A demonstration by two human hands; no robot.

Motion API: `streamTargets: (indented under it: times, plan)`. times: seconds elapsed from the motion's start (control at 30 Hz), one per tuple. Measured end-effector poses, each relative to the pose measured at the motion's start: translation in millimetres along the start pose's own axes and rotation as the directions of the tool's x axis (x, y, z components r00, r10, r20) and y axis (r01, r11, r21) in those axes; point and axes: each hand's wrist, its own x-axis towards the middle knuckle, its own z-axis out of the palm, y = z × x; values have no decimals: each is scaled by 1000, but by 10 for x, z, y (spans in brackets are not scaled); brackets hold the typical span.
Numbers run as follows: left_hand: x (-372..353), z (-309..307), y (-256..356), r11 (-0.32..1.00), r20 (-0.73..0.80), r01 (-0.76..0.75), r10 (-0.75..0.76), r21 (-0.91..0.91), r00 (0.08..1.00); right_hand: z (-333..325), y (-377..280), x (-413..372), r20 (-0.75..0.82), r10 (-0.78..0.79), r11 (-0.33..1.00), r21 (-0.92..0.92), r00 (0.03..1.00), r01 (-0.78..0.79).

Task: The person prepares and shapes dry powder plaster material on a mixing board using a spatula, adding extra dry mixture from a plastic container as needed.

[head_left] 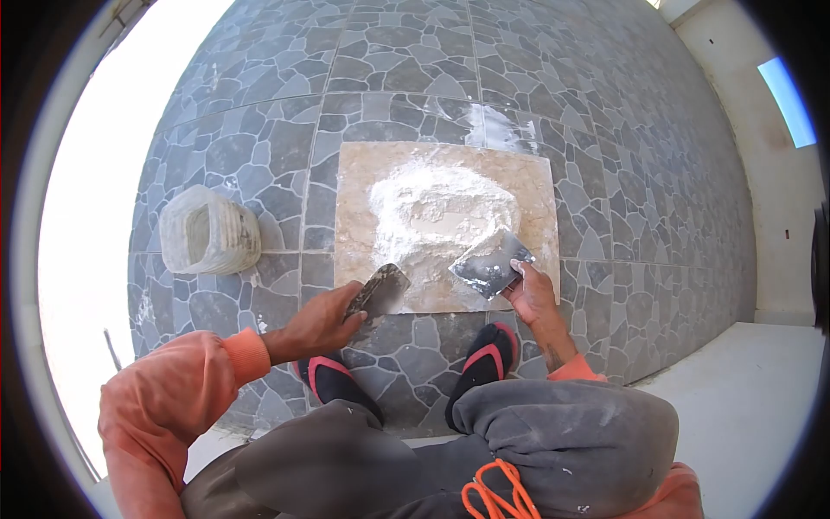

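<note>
A mound of white powder (432, 203) lies on a square beige board (354, 186) on the floor, with a smooth wet-looking patch in its middle. My left hand (322, 322) is closed on a dark trowel (381, 291), whose blade is over the board's near left edge. My right hand (530, 297) grips a wide metal scraper (491, 264) spotted with white; its blade is at the near right side of the powder.
A whitish plastic container (229, 235) with an open top stands left of the board. Patterned grey stone tiles (398, 60) cover the floor, with a white smear beyond the board. My feet in dark shoes are at its near edge.
</note>
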Motion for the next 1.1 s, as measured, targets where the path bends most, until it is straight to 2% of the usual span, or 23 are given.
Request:
streamTargets:
  times: [0.13,0.33,0.53,0.63,0.77,0.87,0.97,1.1]
  plan:
    - [4,-11,-4,1000,-7,-12,12,-16,1000,314,22,-70,13,18,998,-62,1000,-17]
    - [62,-59,-71,999,-68,-53,53,4,996,579,17,-112,100,79,996,19,992,-82]
    - [61,-87,-108,999,-80,-35,37,30,996,694,-43,-211,110,51,998,36,993,-55]
    - [42,-106,-113,999,-75,-25,27,27,997,603,-66,-350,93,61,998,-5,994,-61]
    - [-13,-44,-220,999,-124,-30,34,38,992,129,208,-482,27,207,978,-31,978,-206]
    - [-22,-59,-223,1000,-81,9,-8,4,997,-285,608,-436,-64,313,950,31,947,-312]
    - [-42,-43,-230,999,-116,-8,12,43,993,-334,835,-390,-92,315,949,57,945,-311]
    - [-40,-42,-222,999,-91,19,-16,32,996,-185,982,-284,-65,289,951,137,955,-279]
